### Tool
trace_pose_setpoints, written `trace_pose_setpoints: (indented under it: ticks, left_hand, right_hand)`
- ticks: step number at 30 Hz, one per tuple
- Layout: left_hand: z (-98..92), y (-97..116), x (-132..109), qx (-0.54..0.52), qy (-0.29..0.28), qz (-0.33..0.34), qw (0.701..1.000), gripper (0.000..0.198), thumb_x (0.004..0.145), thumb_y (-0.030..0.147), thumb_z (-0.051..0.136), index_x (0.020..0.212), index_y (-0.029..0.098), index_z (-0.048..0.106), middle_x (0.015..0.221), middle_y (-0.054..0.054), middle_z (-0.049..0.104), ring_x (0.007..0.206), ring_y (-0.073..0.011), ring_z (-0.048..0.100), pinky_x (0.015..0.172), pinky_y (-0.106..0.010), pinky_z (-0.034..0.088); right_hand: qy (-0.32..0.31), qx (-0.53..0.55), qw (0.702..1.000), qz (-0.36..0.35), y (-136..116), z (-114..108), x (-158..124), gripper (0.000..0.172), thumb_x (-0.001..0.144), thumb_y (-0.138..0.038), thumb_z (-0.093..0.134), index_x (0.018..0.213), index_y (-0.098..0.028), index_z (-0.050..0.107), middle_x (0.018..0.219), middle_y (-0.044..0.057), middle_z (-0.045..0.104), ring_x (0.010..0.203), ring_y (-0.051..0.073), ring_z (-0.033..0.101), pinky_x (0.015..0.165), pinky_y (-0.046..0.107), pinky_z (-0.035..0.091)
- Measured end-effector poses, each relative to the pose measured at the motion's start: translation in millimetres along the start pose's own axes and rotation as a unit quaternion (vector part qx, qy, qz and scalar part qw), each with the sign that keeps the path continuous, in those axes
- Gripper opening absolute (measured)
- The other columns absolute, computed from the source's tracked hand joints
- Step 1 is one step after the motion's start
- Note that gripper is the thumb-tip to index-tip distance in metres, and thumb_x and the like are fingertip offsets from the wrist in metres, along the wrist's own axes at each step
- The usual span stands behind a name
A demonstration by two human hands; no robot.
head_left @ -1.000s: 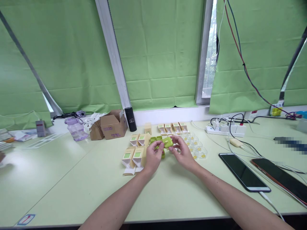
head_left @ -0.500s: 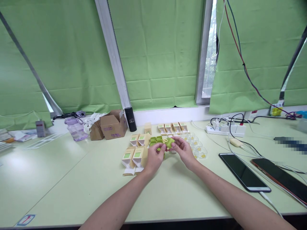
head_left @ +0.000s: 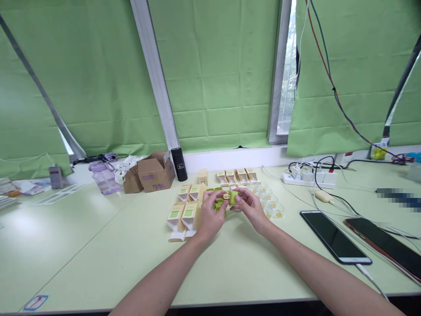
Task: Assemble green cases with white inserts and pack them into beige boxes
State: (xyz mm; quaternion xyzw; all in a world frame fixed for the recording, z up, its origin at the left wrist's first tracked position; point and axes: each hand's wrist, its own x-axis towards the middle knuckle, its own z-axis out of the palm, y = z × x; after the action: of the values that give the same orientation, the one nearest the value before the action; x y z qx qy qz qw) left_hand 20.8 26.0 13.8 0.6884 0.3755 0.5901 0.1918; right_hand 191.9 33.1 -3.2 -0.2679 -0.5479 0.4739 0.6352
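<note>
– From the head camera, what's in the hands?

– Both hands meet just above the tabletop [head_left: 98, 245]. The left hand [head_left: 210, 215] and the right hand [head_left: 250, 206] pinch 1 small green case [head_left: 232, 197] between them, fingers drawn narrow around it. A pale ring-shaped bit [head_left: 226, 196] sits at its left end, right by the left fingertips. Whether it is fixed on or only being offered up, I cannot tell; it is too small.

– So how far along would you say it is?

– Somewhere in the middle, I'd judge. More green cases [head_left: 213, 192] lie just behind the hands. To the left stand tan cartons [head_left: 184, 214] with green labels, flaps open, and a further row of 4 cartons [head_left: 237, 175] sits nearer the window. To the right are clear cups [head_left: 271, 202] with something yellow inside. None of the cartons looks closed, so the packing seems mostly ahead.

– Anything else on there?

– A brown cardboard box [head_left: 154, 173], a black flask [head_left: 179, 163], a purple bottle [head_left: 104, 176], a power strip [head_left: 309, 177] with cables, and 2 phones [head_left: 335, 237] lying flat on the right, well apart from the hands.
</note>
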Motion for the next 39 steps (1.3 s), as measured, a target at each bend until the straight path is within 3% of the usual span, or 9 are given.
trace_pose_setpoints:
  ticks: [13, 39]
  left_hand:
    - [0.1, -3.6, -0.8, 0.009, 0.0, 0.001, 1.0, 0.015, 0.093, 0.027, 0.073, 0.107, 0.025, 0.08, 0.106, -0.007, 0.064, 0.101, -0.0212, 0.066, 0.086, -0.034, 0.058]
    - [-0.7, -5.1, -1.0, 0.007, -0.035, 0.0, 0.999, 0.01, 0.093, 0.027, 0.069, 0.086, 0.019, 0.071, 0.09, -0.005, 0.067, 0.083, -0.0182, 0.065, 0.074, -0.03, 0.051]
  right_hand:
    - [-0.011, -0.017, 1.0, -0.001, 0.1, 0.5, -0.6, 0.048, 0.084, -0.061, 0.081, 0.113, -0.024, 0.072, 0.094, 0.004, 0.07, 0.083, 0.022, 0.071, 0.071, 0.039, 0.066]
    - [-0.018, 0.019, 0.999, 0.03, 0.3, -0.8, -1.6, 0.048, 0.078, -0.057, 0.088, 0.106, -0.021, 0.074, 0.092, 0.005, 0.075, 0.08, 0.022, 0.071, 0.069, 0.038, 0.064]
